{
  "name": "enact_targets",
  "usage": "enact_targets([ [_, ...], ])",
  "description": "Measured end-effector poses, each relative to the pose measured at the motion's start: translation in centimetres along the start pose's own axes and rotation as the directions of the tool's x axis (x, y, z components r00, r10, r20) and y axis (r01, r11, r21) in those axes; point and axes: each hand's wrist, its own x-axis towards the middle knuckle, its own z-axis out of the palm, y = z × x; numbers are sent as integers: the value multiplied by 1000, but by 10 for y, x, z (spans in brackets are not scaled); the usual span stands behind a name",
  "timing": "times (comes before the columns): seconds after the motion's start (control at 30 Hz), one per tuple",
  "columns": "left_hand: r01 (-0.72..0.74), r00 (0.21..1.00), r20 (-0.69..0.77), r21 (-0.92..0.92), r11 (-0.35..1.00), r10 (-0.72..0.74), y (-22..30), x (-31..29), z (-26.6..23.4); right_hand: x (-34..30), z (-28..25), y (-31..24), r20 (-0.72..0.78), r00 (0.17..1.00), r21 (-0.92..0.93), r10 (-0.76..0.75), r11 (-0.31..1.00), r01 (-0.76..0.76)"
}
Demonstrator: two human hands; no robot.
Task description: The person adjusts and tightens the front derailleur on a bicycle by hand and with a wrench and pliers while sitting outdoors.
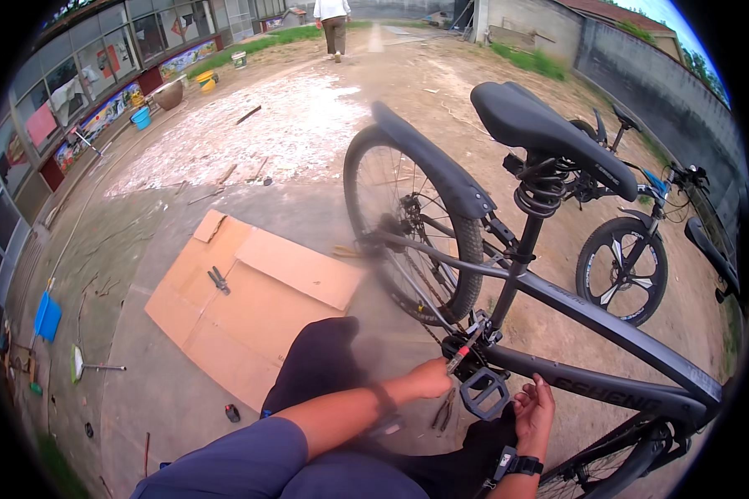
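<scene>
My left hand (429, 379) is closed around what looks like a screwdriver (458, 359) with a red and pale handle. Its shaft points up toward the base of the seat tube on a dark grey bicycle (591, 312). The tip is hard to make out among the dark parts around the crank. Just right of that hand is a black flat pedal (484, 393). Beyond the pedal, my right hand (534, 407) is held near the down tube, fingers loosely raised and apart, with nothing visible in them. The black saddle (541, 125) and rear wheel (412, 224) stand in front of me.
Dark pliers (218, 280) lie on flattened cardboard (250, 320) at left. Another hand tool (444, 414) rests below the pedal. A second bicycle (624, 258) stands at right by a wall. A blue dustpan (47, 316) is far left. A person (334, 25) is in the distance.
</scene>
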Motion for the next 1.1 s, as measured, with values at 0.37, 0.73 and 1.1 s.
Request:
enact_targets([
  [0.37,-5,1000,-19,44,999,6,-13,10,7,0,-1,1,14,1000,-29,-20,999,20],
  [0.73,12,1000,3,50,999,-12,-11,9,5,1,1,1,-14,1000,7,-9,1000,9],
  [1.1,-36,997,-58,174,984,47,-15,12,10,3,2,3,-28,1000,12,-1,1000,1],
])
